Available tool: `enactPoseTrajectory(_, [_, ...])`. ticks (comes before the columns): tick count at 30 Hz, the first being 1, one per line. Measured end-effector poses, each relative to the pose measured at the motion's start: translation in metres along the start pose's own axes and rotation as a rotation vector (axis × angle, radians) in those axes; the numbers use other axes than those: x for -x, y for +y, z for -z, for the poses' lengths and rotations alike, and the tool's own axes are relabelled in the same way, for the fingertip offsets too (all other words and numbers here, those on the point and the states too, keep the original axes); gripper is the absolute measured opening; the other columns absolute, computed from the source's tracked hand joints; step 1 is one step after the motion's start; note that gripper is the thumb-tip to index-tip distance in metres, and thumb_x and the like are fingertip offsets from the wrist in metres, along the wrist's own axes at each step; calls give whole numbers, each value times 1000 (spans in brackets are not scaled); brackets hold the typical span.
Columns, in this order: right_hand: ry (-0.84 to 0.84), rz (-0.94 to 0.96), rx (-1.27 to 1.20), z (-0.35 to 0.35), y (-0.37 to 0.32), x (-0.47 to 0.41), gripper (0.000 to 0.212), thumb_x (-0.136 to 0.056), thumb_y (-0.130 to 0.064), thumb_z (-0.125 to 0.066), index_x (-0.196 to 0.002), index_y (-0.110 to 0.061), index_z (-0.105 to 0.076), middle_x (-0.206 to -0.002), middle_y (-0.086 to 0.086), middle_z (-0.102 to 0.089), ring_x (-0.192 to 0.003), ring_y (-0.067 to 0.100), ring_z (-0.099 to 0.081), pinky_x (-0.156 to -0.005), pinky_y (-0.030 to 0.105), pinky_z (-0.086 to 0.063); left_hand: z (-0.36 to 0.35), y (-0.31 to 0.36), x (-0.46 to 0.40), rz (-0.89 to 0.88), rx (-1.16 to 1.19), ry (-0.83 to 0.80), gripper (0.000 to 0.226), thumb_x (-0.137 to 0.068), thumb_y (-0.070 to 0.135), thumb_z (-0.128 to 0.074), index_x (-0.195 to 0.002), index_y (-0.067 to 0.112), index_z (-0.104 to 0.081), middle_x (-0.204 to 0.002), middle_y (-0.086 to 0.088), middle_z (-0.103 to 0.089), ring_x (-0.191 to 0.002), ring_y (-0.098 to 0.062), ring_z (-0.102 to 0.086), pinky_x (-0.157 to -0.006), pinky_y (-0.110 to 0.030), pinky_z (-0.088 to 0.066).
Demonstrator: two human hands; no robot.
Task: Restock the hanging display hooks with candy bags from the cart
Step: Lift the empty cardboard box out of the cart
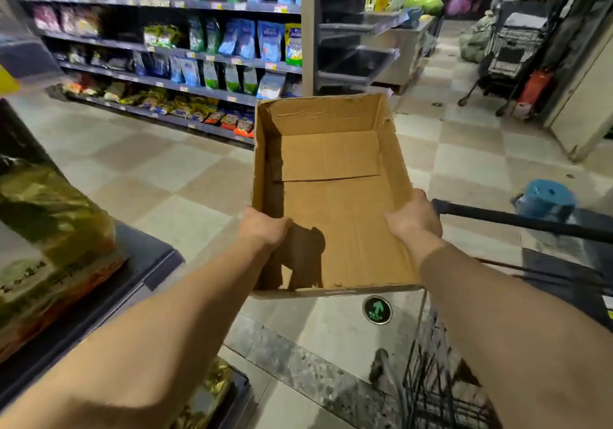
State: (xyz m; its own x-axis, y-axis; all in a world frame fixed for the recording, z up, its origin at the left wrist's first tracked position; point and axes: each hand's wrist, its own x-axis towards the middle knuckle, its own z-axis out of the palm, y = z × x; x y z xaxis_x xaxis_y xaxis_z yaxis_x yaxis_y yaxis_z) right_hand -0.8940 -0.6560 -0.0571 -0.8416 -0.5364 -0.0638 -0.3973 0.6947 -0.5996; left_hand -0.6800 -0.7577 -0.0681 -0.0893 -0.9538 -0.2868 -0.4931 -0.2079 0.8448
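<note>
right now both hands are holding an empty cardboard box [331, 196] out in front of the body, over the tiled floor [159, 170] of a shop aisle. the left hand [263, 229] is curling over the box's left wall near its near corner, thumb side wrapping the rim, and the right hand [414, 218] is gripping the right wall opposite, fingers folding over the edge, so each hand is closing on a wall of the box. nothing is lying inside it; only the bare bottom flaps are showing

judging by that, the box is looking light and fairly stiff along its walls but floppy at the torn rim, so taking it by the two long sides, as the hands are doing, is seeming the steady way; squeezing hard would probably be buckling the card. the cart [441, 385] is sitting low at the right, its wire basket and dark handle [517, 219] just beside the right hand. i cannot tell whether candy bags are remaining in it, as its inside is mostly out of view

no hanging hooks are showing here. packaged goods are filling the shelves [185, 63] across the aisle, and bagged goods [49, 236] are resting on a dark stand at the left. such soft bags would likely be crinkling and sliding, best pinched at the top header
</note>
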Motion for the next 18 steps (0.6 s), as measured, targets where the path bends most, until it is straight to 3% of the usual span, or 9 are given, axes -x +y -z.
enactPoseTrajectory(4, [-33, 5, 11, -18, -26, -66, 51, -93, -31, -60, -137, -14, -39, -127, 12, -58, -109, 35, -60, -74, 36, -47, -24, 25, -72, 21, -42, 3, 61, -87, 39, -73, -132, 13, -42, -117, -7, -56, -114, -33, -60, -90, -38, -51])
enactPoseTrajectory(9, [-66, 31, 0, -61, -77, -163, 51, -92, -33, -61, -135, -14, -42, -127, 11, -59, -111, 36, -60, -84, 39, -50, -48, 49, -182, 44, -16, -2, 49, -85, 40, -75, -117, 12, -50, -107, -7, -61, -96, -27, -61, -78, -35, -53])
enactPoseTrajectory(12, [-92, 56, 18, -101, -123, -221, 49, -92, -26, -59, -136, -13, -42, -126, 12, -59, -110, 36, -60, -84, 40, -50, -49, 63, -255, 71, -14, 22, 43, -87, 36, -74, -113, 11, -50, -101, -5, -56, -97, -28, -59, -78, -36, -51])
enactPoseTrajectory(14, [-126, 60, 40, -127, -158, -257, 50, -92, -25, -59, -137, -14, -41, -126, 12, -59, -111, 37, -60, -87, 43, -52, -44, 74, -301, 99, -29, 36, 45, -89, 35, -73, -117, 9, -50, -110, -8, -57, -104, -30, -59, -82, -35, -51])
enactPoseTrajectory(18, [-196, 99, 54, -175, -220, -325, 48, -88, -27, -61, -132, -17, -45, -122, 10, -60, -108, 35, -60, -87, 42, -53, -29, 98, -385, 152, -26, 92, 69, -91, 30, -70, -144, 2, -36, -141, -19, -51, -126, -35, -54, -90, -37, -50])
